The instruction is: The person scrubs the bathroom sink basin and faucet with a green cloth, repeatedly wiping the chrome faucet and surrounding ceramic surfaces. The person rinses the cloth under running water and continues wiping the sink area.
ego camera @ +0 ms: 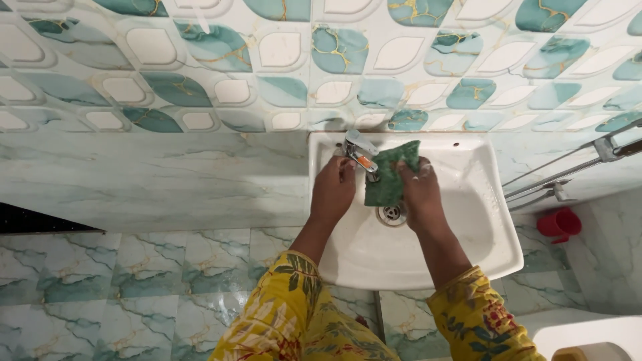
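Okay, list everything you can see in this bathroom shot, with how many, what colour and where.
Basin: one, white, on the wall, centre.
Tap: one, chrome, back rim of the basin.
Scrub pad: one, green, beside the tap, over the bowl.
Drain: one, metal, bottom of the bowl.
Mug: one, red, right of the basin.
Rails: metal, on the right wall.
Wall tiles: white and teal.
Sleeves: two, yellow floral.
Left hand: by the tap.
Right hand: holding the scrub pad.
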